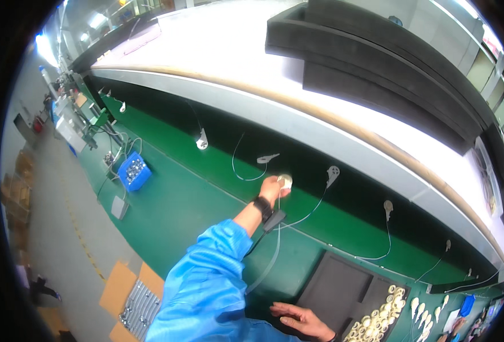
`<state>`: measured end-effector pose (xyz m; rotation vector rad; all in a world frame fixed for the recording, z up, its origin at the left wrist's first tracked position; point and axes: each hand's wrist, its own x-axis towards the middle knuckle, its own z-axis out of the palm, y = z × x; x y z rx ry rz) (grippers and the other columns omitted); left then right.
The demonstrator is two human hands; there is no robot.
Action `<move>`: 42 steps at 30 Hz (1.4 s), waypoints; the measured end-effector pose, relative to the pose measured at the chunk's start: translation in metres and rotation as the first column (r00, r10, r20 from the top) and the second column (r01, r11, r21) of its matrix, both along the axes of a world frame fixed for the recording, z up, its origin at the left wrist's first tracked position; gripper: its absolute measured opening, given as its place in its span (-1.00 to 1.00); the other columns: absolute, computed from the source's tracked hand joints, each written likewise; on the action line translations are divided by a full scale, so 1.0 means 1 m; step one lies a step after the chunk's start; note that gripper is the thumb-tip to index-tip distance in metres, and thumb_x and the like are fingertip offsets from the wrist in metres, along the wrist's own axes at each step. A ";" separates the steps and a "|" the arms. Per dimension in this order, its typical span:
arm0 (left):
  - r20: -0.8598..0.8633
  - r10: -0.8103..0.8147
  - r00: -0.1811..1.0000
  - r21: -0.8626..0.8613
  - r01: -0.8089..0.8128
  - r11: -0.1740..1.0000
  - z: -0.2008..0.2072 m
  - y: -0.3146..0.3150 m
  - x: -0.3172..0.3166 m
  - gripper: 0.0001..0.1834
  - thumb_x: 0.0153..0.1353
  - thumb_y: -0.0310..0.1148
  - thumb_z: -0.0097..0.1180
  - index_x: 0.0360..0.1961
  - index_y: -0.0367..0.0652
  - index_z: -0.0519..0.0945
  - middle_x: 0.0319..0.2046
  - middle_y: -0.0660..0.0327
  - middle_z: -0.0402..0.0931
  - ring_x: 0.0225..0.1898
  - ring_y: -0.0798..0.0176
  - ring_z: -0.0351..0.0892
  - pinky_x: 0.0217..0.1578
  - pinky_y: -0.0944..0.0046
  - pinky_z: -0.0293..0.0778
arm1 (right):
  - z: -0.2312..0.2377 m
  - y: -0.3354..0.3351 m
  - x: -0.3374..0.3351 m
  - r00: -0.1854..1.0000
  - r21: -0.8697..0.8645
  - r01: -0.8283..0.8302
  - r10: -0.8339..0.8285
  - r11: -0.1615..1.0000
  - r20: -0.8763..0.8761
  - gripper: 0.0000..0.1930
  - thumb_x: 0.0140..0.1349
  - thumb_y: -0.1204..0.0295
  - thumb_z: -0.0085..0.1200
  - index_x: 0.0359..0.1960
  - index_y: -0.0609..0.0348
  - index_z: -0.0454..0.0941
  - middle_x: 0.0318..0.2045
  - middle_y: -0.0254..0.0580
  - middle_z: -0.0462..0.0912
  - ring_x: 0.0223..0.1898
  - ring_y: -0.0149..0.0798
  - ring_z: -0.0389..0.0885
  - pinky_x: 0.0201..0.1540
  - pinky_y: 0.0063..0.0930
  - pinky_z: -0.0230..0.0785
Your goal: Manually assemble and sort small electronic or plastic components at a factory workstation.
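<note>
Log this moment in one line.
left grip: holds cream round piece; right grip: open, near black tray; blue bin: on green bench

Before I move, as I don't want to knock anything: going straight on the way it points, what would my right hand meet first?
Probably your left sleeve, perhaps the pale cord beside it; how your right hand compares in height is unclear.

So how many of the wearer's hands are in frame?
2: left hand gripping a cream round part, right hand by the black tray.
</note>
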<state>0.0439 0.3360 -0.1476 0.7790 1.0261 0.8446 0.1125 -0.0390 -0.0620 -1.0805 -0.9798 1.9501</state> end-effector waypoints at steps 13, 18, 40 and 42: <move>-0.730 0.677 0.098 0.678 0.237 0.696 -0.061 0.097 -0.004 -0.50 0.10 0.06 0.11 -0.31 -0.25 0.52 -0.22 0.01 0.42 -0.15 -0.04 0.44 -0.24 -0.02 0.44 | -0.012 0.010 0.006 0.847 0.184 0.343 -0.388 0.921 0.363 -0.70 0.27 0.42 0.06 0.01 0.29 0.48 -0.23 -0.12 0.63 -0.18 -0.36 0.57 -0.12 -0.52 0.42; -0.818 0.566 -0.103 0.369 0.662 0.653 -0.040 0.069 0.042 -0.79 0.14 -0.28 0.00 -0.26 0.02 0.64 -0.27 0.12 0.60 -0.15 0.01 0.57 -0.27 0.00 0.56 | -0.032 -0.018 0.034 0.779 0.229 0.218 -0.310 0.949 0.545 -0.63 0.28 0.37 0.04 0.09 0.22 0.42 -0.08 -0.15 0.62 -0.04 -0.28 0.59 0.03 -0.46 0.41; -0.396 -0.447 0.802 0.424 0.592 0.686 0.148 -0.201 -0.030 -0.48 -0.05 -0.64 0.23 0.01 -0.24 0.44 -0.15 0.21 0.51 -0.14 0.33 0.52 -0.13 0.36 0.48 | -0.058 -0.161 0.193 -0.346 0.515 0.569 -0.381 0.641 0.857 -0.69 0.02 0.52 0.08 -0.13 0.10 0.51 -0.20 -0.02 0.50 -0.21 0.05 0.53 -0.18 -0.16 0.43; -0.376 -0.572 0.729 0.310 0.681 0.664 0.152 -0.246 -0.019 -0.43 -0.10 -0.64 0.27 0.02 -0.20 0.45 -0.13 0.22 0.52 -0.08 0.32 0.53 -0.11 0.33 0.48 | -0.062 -0.165 0.195 -0.397 0.586 0.537 -0.431 0.607 0.810 -0.71 0.03 0.52 0.08 -0.14 0.15 0.49 -0.21 0.01 0.49 -0.21 0.07 0.52 -0.19 -0.14 0.42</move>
